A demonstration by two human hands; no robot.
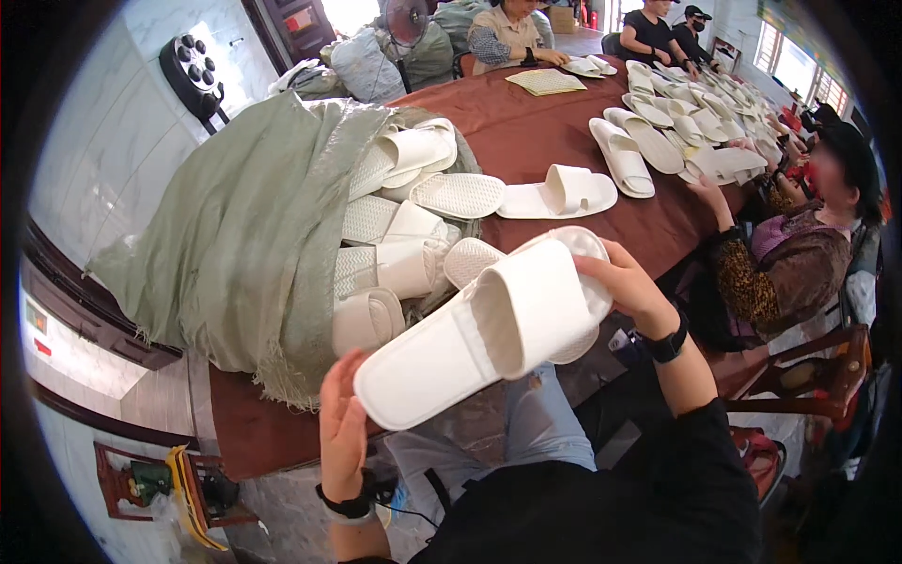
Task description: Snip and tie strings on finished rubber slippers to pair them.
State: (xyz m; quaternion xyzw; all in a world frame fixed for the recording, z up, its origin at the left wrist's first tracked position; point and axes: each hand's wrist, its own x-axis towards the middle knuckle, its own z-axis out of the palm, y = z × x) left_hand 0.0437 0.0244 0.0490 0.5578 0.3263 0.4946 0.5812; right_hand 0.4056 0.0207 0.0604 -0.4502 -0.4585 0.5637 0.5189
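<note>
A white open-toed slipper point(442, 362) is held tilted above my lap, its broad strap facing up. My right hand point(631, 287) grips it at the toe end, with the fingers partly hidden behind it. At the heel end, my left hand point(344, 428) holds the edge between thumb and fingers. Part of a second white slipper point(575, 348) shows beneath the held one, under its toe end. Just beyond, a green woven sack point(244, 235) lies open on its side, with several white slippers point(404, 268) spilling out of its mouth.
One white slipper point(554, 193) rests on the brown-red tablecloth point(498, 113) by the sack. Farther right lies a large heap of slippers point(691, 108). A person in a leopard-print sleeve point(747, 273) handles slippers at right; others sit at the far end. A wooden chair point(808, 376) stands at right.
</note>
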